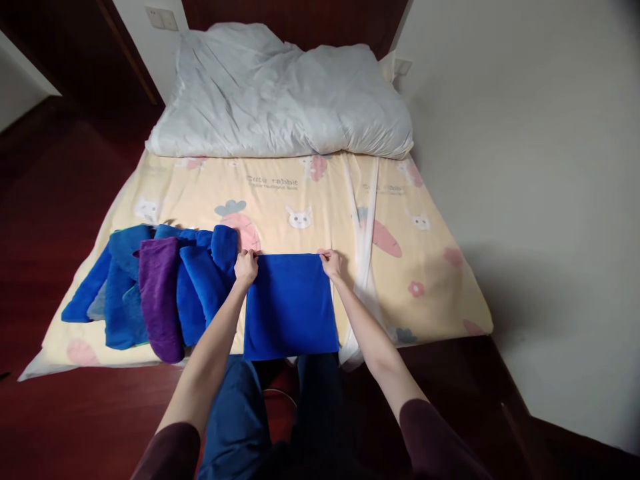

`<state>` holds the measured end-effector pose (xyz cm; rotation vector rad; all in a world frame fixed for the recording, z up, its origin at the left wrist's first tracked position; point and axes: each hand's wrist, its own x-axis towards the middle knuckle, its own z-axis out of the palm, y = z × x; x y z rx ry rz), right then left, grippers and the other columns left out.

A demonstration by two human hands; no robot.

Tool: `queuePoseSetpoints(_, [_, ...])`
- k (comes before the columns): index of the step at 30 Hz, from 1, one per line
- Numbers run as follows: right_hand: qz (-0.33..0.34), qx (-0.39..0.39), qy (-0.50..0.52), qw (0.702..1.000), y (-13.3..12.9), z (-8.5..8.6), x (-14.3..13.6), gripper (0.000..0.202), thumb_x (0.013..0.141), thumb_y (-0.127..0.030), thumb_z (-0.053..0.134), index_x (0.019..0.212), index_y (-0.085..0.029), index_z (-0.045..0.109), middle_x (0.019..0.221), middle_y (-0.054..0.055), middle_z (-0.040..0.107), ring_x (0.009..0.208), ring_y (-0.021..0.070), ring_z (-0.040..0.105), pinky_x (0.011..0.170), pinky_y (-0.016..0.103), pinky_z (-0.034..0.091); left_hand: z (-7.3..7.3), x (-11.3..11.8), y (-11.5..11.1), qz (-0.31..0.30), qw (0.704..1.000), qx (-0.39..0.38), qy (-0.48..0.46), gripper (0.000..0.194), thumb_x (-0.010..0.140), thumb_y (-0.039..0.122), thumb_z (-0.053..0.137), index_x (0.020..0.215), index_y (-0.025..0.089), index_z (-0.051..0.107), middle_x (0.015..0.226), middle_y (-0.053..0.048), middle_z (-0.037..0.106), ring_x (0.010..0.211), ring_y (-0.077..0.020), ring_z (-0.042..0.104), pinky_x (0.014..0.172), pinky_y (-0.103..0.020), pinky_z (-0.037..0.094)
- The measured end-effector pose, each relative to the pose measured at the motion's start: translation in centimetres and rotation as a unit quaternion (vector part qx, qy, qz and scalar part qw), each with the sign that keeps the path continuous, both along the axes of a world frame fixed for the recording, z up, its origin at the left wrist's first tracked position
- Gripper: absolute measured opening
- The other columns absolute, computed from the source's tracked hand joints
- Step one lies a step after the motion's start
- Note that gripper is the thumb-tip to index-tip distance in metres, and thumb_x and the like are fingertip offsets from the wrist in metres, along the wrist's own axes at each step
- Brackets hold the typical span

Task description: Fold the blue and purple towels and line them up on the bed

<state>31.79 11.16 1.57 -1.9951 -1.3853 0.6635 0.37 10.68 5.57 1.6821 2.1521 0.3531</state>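
A blue cloth (pixel 291 307) lies flat and nearly square at the bed's front edge. My left hand (pixel 247 267) pinches its far left corner, and my right hand (pixel 331 264) pinches the far right corner. Left of my left hand is a heap of crumpled blue cloths (pixel 125 287), with a purple cloth (pixel 161 300) lying on top of them. A bit of grey cloth shows at the heap's left side.
The bed (pixel 440 287) has a yellow sheet printed with rabbits and carrots. A folded white quilt (pixel 285 100) lies across its far end. White strips (pixel 367 233) run along the sheet to the right. A pale wall (pixel 550 200) stands at the right.
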Motion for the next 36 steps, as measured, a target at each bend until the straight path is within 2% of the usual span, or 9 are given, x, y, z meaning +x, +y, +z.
queuePoseSetpoints(3, [0.008,-0.009,0.039,0.999,0.1,-0.2,0.2,0.015,0.083,-0.019,0.068,0.096,-0.019,0.075,0.098,0.009,0.08,0.093,0.0239,0.075,0.093,0.035,0.056,0.0,-0.3,0.7,-0.031,0.999,-0.021,0.004,0.025,0.096,0.024,0.059,0.117,0.015,0.069,0.125,-0.02,0.066,0.114,-0.0321,0.066,0.093,-0.04,0.055])
queuePoseSetpoints(9, [0.028,-0.012,0.087,0.996,0.4,-0.5,0.4,0.011,0.084,-0.02,0.063,0.084,-0.019,0.074,0.099,0.008,0.081,0.09,0.0222,0.076,0.087,0.032,0.059,0.1,-1.3,2.2,-0.068,0.997,-0.044,-0.009,0.013,0.087,0.023,0.07,0.098,0.016,0.073,0.109,-0.016,0.073,0.109,-0.0278,0.069,0.098,-0.033,0.053])
queuePoseSetpoints(14, [-0.001,0.003,0.088,0.996,0.6,-0.5,0.9,0.013,0.087,-0.021,0.06,0.083,-0.018,0.072,0.09,0.01,0.08,0.082,0.0227,0.074,0.081,0.031,0.058,0.3,-1.4,3.2,-0.053,0.996,-0.047,-0.052,0.013,0.081,0.02,0.075,0.092,0.019,0.071,0.098,-0.009,0.077,0.099,-0.0251,0.072,0.089,-0.03,0.055])
queuePoseSetpoints(18, [-0.049,0.015,0.058,0.997,1.6,-0.9,1.5,0.017,0.09,-0.026,0.058,0.084,-0.018,0.071,0.086,0.011,0.077,0.08,0.0237,0.07,0.082,0.033,0.056,0.3,-0.6,5.1,-0.012,0.993,0.026,-0.115,0.012,0.08,0.018,0.074,0.09,0.02,0.068,0.094,-0.006,0.078,0.093,-0.0212,0.073,0.088,-0.028,0.054])
queuePoseSetpoints(22, [-0.085,0.074,-0.029,0.993,2.6,-2.2,1.7,0.022,0.095,-0.029,0.055,0.089,-0.017,0.073,0.087,0.011,0.075,0.085,0.0244,0.066,0.088,0.035,0.052,-1.6,1.2,6.1,0.014,0.981,0.1,-0.163,0.01,0.088,0.019,0.064,0.098,0.019,0.067,0.099,-0.007,0.077,0.093,-0.0194,0.072,0.089,-0.029,0.054])
queuePoseSetpoints(25, [-0.094,0.119,-0.112,0.982,2.8,-3.6,1.8,0.025,0.099,-0.034,0.055,0.092,-0.018,0.073,0.092,0.011,0.073,0.094,0.0255,0.063,0.097,0.039,0.048,-4.1,2.1,5.5,0.029,0.968,0.176,-0.175,0.017,0.096,0.026,0.054,0.104,0.016,0.067,0.103,-0.009,0.076,0.096,-0.0194,0.07,0.092,-0.031,0.053])
queuePoseSetpoints(28, [-0.102,0.134,-0.154,0.974,3.0,-4.9,1.9,0.025,0.1,-0.038,0.057,0.092,-0.019,0.072,0.089,0.008,0.07,0.092,0.023,0.062,0.094,0.038,0.048,-5.8,2.3,5.1,0.026,0.961,0.216,-0.172,0.025,0.1,0.032,0.051,0.106,0.014,0.067,0.103,-0.009,0.075,0.095,-0.0185,0.069,0.092,-0.031,0.052])
queuePoseSetpoints(31, [-0.105,0.149,-0.181,0.966,3.1,-5.4,2.0,0.032,0.104,-0.042,0.051,0.093,-0.019,0.07,0.086,0.006,0.068,0.091,0.0211,0.062,0.091,0.036,0.049,-6.6,2.3,5.3,0.017,0.958,0.225,-0.175,0.025,0.102,0.032,0.049,0.106,0.015,0.067,0.104,-0.009,0.074,0.097,-0.0186,0.069,0.094,-0.032,0.052])
queuePoseSetpoints(36, [-0.106,0.16,-0.197,0.961,2.8,-4.6,1.5,0.039,0.107,-0.044,0.043,0.092,-0.019,0.069,0.084,0.006,0.067,0.089,0.0204,0.062,0.089,0.035,0.049,-6.7,2.7,5.5,0.017,0.951,0.245,-0.19,0.027,0.103,0.034,0.046,0.102,0.018,0.067,0.106,-0.011,0.072,0.107,-0.0232,0.067,0.103,-0.039,0.052])
